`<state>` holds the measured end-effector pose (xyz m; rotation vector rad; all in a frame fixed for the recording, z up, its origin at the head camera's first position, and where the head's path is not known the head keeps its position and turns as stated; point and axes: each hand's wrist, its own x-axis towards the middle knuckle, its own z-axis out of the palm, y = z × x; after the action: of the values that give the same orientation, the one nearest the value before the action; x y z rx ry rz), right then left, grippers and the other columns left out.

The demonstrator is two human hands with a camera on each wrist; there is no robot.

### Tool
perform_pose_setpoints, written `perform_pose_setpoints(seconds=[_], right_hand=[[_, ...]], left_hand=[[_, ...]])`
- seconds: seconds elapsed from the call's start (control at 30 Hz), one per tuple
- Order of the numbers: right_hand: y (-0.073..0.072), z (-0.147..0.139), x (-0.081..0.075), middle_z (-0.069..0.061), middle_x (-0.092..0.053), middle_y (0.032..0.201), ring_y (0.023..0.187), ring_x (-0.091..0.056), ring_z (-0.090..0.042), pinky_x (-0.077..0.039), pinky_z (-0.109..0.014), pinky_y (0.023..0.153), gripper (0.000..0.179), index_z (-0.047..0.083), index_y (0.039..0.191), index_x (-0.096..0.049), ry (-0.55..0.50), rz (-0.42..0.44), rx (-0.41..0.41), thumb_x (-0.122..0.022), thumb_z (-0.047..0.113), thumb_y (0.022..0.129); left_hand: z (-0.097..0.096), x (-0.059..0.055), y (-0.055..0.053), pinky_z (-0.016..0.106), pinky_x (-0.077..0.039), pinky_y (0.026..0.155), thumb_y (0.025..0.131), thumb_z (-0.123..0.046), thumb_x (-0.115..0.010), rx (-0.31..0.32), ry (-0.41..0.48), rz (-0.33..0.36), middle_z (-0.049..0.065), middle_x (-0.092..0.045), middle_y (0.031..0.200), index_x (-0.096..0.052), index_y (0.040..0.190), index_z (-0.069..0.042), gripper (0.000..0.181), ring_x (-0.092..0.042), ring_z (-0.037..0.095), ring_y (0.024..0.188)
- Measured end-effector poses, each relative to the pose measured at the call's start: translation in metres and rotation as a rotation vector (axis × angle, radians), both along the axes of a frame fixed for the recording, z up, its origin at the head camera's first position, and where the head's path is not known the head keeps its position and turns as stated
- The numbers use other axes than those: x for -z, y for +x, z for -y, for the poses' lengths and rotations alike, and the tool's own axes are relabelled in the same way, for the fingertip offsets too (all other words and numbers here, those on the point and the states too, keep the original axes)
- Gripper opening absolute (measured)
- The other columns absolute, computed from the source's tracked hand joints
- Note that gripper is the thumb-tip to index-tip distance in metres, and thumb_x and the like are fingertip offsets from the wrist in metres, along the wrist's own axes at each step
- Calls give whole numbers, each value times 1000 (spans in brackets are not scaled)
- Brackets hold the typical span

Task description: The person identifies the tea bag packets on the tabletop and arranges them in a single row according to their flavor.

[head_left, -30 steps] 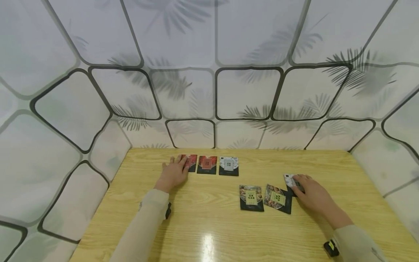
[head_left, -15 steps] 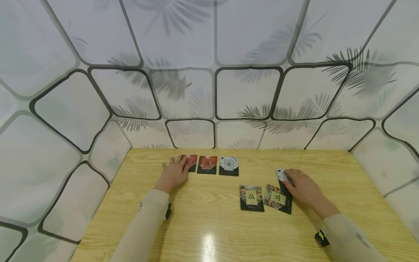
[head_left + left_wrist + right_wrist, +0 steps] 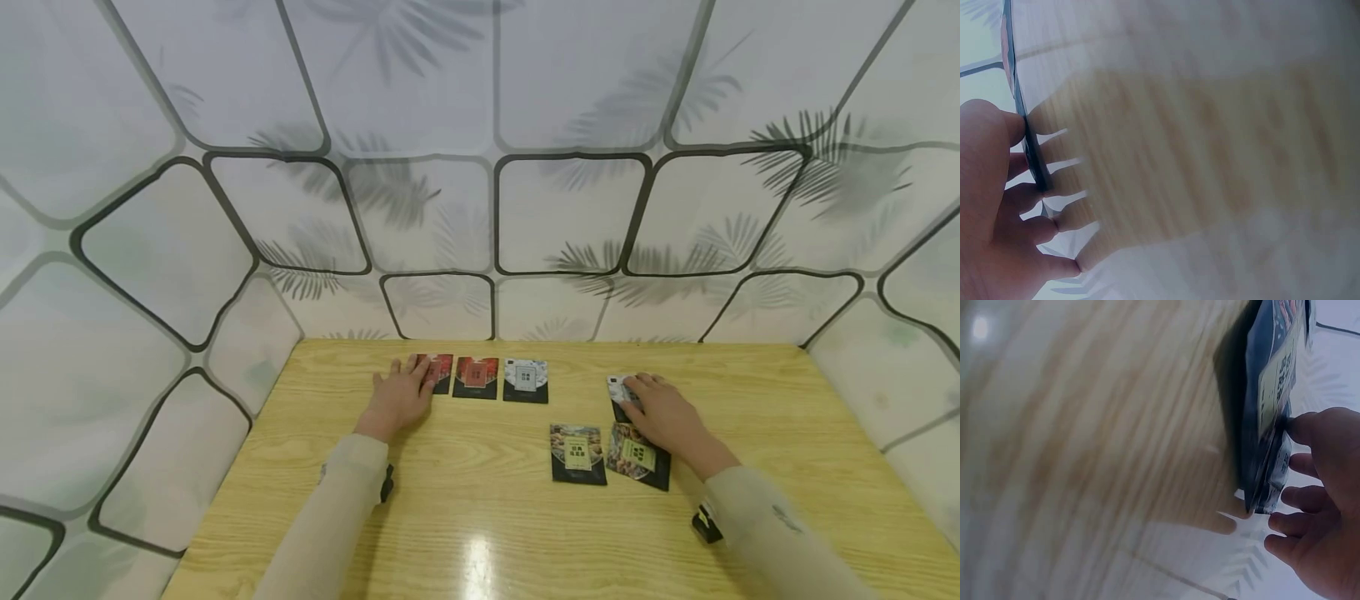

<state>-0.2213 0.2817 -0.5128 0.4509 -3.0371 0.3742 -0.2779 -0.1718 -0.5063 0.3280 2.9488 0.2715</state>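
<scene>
My left hand (image 3: 400, 398) rests on a red-and-black packet (image 3: 443, 377), covering its left part. In the left wrist view its fingers spread over the table and the packet shows edge-on. Flat fingers of my right hand (image 3: 666, 418) press on a white-and-black packet (image 3: 617, 388), hiding its right side. That packet lies just behind a tilted packet (image 3: 633, 454) with a yellow-green label; whether they touch or overlap, I cannot tell. The right wrist view shows the labelled packet (image 3: 1272, 387) in front of my right fingers.
Right of my left hand, a second red packet (image 3: 475, 377) and a white one (image 3: 526, 381) continue the back row. Another yellow-green labelled packet (image 3: 577, 454) lies nearer me. The wooden table (image 3: 450, 517) meets patterned fabric walls (image 3: 555, 308) at its back and sides.
My right hand has slid the white-and-black packet leftward and a little farther back, past the tilted labelled packet. The left hand has stayed still on the red packet.
</scene>
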Motion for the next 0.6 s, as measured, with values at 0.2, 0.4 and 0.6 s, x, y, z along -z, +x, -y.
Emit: perform_pose_setpoints(seconds=[0.2, 0.4, 0.6], right_hand=[[-5, 12, 0, -37, -49, 152, 141, -46, -58, -39, -72, 113, 54, -6, 150, -52, 3, 9, 14, -58, 28, 109], [-7, 21, 0, -38, -49, 152, 141, -45, -58, -38, -72, 114, 51, -5, 148, -54, -8, -4, 7, -60, 26, 108], [-12, 30, 0, -38, -48, 152, 142, -44, -59, -37, -72, 116, 50, -5, 148, -55, -16, -7, 4, -59, 26, 108]], left_hand=[[-1, -2, 1, 81, -21, 120, 115, -39, -33, 3, 3, -3, 20, -25, 174, -26, 169, -15, 60, -21, 52, 159], [-2, -3, 2, 81, -22, 119, 115, -37, -34, 6, -2, -6, 22, -26, 173, -28, 169, -14, 59, -23, 53, 158], [-2, -2, 2, 80, -21, 120, 115, -38, -34, -2, -11, -3, 20, -26, 173, -27, 169, -14, 59, -22, 52, 159]])
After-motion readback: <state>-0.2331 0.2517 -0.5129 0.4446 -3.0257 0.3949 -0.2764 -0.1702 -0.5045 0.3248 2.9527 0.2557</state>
